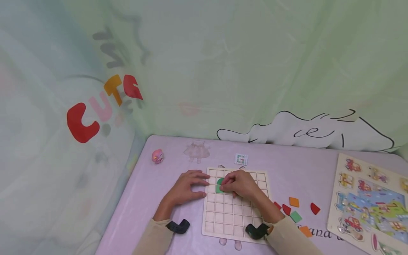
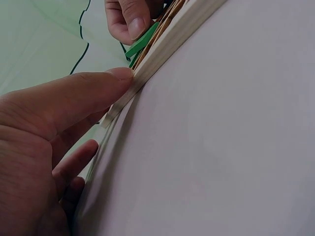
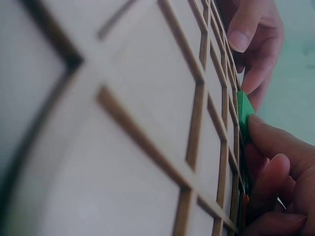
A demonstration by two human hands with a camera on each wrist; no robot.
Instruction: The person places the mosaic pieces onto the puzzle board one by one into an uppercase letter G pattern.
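Observation:
A wooden grid board (image 1: 214,226) with square cells lies flat before me. My right hand (image 1: 240,184) reaches over its upper part and pinches a light green square tile (image 1: 219,189) between thumb and fingers. In the left wrist view this green tile (image 2: 142,41) is tilted at the board. Just above it sits a darker green rounded piece (image 1: 220,181), partly covered by the right fingers. My left hand (image 1: 188,187) is at the board's left edge with fingers extended, the thumb tip (image 2: 121,73) against the wooden side.
Right of the board lie loose red quarter-circle pieces (image 1: 315,208), orange squares (image 1: 294,202) and another green square (image 1: 295,216). A picture puzzle board (image 1: 333,212) lies at far right. A pink ornament (image 1: 157,156) and a small patterned card (image 1: 241,159) stand behind, near the curtain wall (image 1: 223,88).

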